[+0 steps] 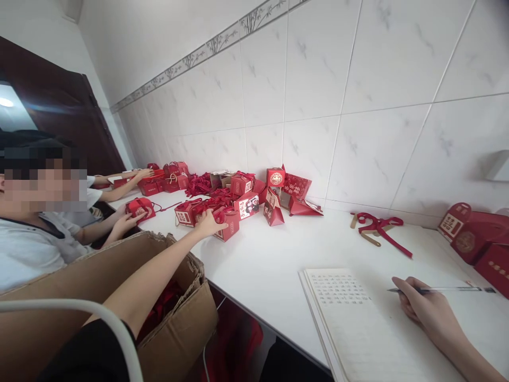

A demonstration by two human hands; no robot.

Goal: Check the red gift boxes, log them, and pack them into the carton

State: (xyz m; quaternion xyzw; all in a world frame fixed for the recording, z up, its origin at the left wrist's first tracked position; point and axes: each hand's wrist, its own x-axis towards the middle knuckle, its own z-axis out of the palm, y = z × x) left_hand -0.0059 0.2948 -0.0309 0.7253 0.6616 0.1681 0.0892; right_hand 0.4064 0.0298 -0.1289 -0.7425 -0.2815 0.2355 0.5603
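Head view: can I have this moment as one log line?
left hand: on red box | right hand: holding pen | notebook: partly written | red ribbon: on table

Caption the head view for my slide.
Left hand on a red box; right hand holding a pen near a part-written notebook.

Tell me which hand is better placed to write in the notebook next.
Right, most likely: the right hand holds the pen, its tip pointing toward the notebook. The left hand is farther away, touching a red box.
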